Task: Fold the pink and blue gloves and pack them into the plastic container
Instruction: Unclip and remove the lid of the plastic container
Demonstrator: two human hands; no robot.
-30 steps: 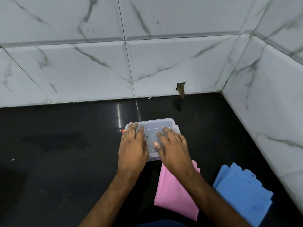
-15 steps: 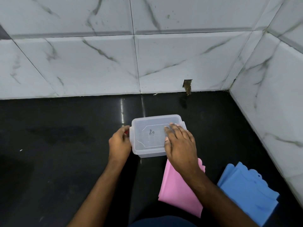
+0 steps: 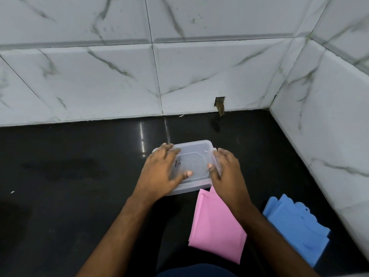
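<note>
A clear plastic container with its lid on sits on the black counter in front of me. My left hand lies flat over the lid's left half, thumb on the lid. My right hand grips the container's right side, thumb on the lid. The pink gloves lie flat on the counter just below the container, partly under my right forearm. The blue gloves lie in a stack further right, near the side wall.
The black counter ends at a white marble-tiled back wall and a tiled side wall on the right. A small chipped notch sits at the back wall's base.
My left hand moved from the container's left side onto the lid. My right hand slid from the lid to the container's right edge.
</note>
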